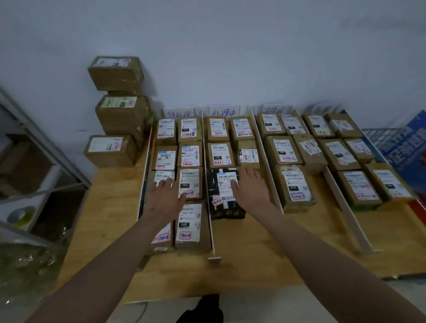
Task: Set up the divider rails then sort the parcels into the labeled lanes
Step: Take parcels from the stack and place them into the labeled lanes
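Both hands are reaching out flat over the table in the head view, fingers straight and spread, not gripping anything. Left hand is lying across a brown parcel in the leftmost lane, fingertips just over its white label, with the thumb side right by the parcel marked 150. Right hand is resting open on the black parcel in the second lane, covering the right part of its label. White divider rails are running front to back and splitting the wooden top into lanes: one rail is sitting between the two hands, another rail is just right of the black parcel, and a third rail is further right, looking slanted. Handwritten lane signs are standing against the wall behind the rows. Brown parcels are filling every lane in rows, labels up. A stack of boxes is piling up off to the left, outside the lanes, and a blue poster is poking in at the right edge.
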Available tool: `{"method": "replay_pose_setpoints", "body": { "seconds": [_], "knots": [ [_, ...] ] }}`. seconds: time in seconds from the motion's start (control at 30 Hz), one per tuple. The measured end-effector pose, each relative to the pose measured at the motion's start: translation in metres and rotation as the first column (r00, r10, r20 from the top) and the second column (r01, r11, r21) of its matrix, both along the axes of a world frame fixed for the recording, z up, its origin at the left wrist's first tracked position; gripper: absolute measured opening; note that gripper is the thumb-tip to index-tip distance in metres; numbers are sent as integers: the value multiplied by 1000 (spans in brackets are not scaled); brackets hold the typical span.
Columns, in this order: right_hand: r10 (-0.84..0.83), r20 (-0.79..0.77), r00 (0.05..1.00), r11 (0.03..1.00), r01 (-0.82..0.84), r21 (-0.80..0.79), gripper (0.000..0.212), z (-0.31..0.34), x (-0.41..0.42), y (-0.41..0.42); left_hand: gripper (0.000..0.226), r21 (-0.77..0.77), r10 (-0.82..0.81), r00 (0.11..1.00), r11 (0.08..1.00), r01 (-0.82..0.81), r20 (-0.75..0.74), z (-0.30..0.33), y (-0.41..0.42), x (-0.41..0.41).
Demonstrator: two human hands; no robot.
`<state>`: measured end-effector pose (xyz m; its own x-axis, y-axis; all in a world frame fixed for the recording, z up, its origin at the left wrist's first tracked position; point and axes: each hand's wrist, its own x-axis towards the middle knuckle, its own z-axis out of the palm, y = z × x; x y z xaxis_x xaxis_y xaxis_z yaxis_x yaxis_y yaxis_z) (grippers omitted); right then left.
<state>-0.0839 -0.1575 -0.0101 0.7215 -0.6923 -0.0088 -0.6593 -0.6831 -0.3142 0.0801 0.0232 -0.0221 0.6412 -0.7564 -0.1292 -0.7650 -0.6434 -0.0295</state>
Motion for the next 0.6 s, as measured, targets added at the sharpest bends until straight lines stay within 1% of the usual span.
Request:
{"method": "replay_pose_setpoints", "body": {
  "seconds": [0.13, 0.23, 0.37, 0.47, 0.6],
  "knots": [
    [90, -3, 996, 992, -90, -88, 53, 20, -1, 40, 54, 3, 15, 999, 1000, -15, 30, 13, 36, -13],
    [137, -8, 991, 987, -137, -88, 53, 25, -1, 68, 56, 6, 34, 999, 999, -34, 41, 18, 68, -16],
    [170, -26, 985, 984, -171, -52, 56, 24, 12, 93, 51, -32, 78, 995, 997, -76, 61, 26, 104, -9],
    [190, -30, 981, 980, -192, -51, 55, 23, 29, 106, 51, -59, 132, 988, 990, -128, 80, 33, 125, 6],
    [218, -24, 976, 975, -219, -36, 54, 18, 58, 124, 53, -49, 197, 977, 980, -194, 77, 28, 146, 33]
  ]
}}
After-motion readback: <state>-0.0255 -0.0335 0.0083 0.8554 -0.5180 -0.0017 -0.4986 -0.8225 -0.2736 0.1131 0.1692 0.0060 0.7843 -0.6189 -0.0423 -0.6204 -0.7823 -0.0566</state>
